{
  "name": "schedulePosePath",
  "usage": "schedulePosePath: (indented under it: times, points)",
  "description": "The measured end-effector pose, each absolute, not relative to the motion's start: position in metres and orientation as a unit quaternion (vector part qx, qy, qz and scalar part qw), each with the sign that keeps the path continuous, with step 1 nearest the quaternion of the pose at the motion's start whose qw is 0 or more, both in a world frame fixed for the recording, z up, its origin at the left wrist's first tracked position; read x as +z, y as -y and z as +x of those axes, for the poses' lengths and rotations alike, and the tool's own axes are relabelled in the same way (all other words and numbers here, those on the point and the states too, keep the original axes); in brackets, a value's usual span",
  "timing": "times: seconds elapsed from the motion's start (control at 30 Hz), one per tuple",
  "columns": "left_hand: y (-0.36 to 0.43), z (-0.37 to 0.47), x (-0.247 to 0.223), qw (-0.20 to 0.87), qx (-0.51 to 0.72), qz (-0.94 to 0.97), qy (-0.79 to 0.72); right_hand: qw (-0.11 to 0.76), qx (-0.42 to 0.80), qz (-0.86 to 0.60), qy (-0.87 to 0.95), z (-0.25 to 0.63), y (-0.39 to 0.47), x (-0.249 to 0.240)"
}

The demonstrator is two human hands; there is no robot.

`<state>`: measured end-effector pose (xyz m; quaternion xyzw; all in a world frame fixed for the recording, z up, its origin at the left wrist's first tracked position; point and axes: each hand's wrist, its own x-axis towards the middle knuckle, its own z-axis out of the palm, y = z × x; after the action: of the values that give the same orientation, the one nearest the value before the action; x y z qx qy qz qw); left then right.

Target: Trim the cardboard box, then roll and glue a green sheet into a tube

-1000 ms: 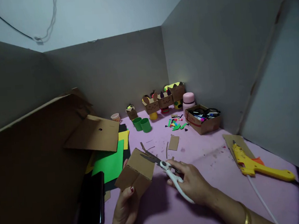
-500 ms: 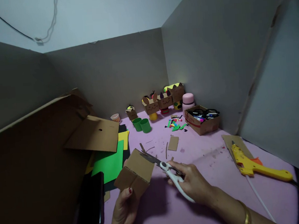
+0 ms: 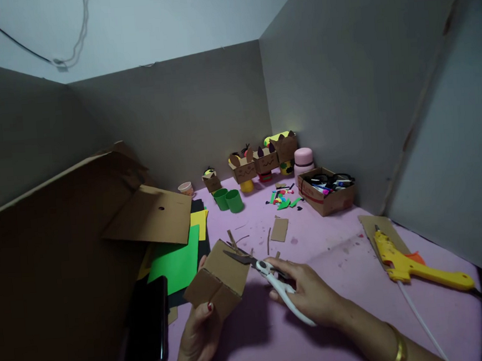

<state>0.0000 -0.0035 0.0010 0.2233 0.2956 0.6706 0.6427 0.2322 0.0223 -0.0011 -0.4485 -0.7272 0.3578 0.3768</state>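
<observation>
A small cardboard box (image 3: 219,279) is gripped from below and behind by my left hand (image 3: 201,336), its thumb with a red nail pressed on the near face. My right hand (image 3: 310,294) is closed round the white handles of a pair of scissors (image 3: 290,302). The dark blades are parted at the box's upper right edge, one lying over the top face. A thin cardboard strip (image 3: 231,240) sticks up beside the blades.
Coloured sheets (image 3: 174,263) and a black phone (image 3: 146,327) lie left, beside large cardboard (image 3: 155,212). Behind are green cups (image 3: 234,201), cardboard figures (image 3: 245,172), paper scraps (image 3: 283,199) and a box of pens (image 3: 328,198). A yellow glue gun (image 3: 423,272) lies right.
The scissor blades have opened wider, with one now showing over the box's top face. The box and my left hand have hardly moved.
</observation>
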Motion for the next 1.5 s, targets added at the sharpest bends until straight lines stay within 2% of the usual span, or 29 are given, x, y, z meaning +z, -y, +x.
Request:
schedulePosePath:
  times: [0.37,0.6,0.87,1.5]
  points:
    - [0.001,-0.005,-0.011,0.688,0.635,0.212,-0.282,0.407,0.44,-0.404,0.691,0.235,-0.022,0.005]
    - [0.002,-0.009,-0.014,0.682,0.634,0.239,-0.275,0.412,0.435,-0.395,0.696,0.234,-0.023,0.001]
    - [0.001,-0.014,-0.012,0.678,0.649,0.246,-0.241,0.374,0.412,-0.417,0.719,0.234,-0.023,0.001]
    - [0.0,-0.022,-0.021,0.727,0.616,0.255,-0.168,0.399,0.443,-0.39,0.702,0.237,-0.021,0.008]
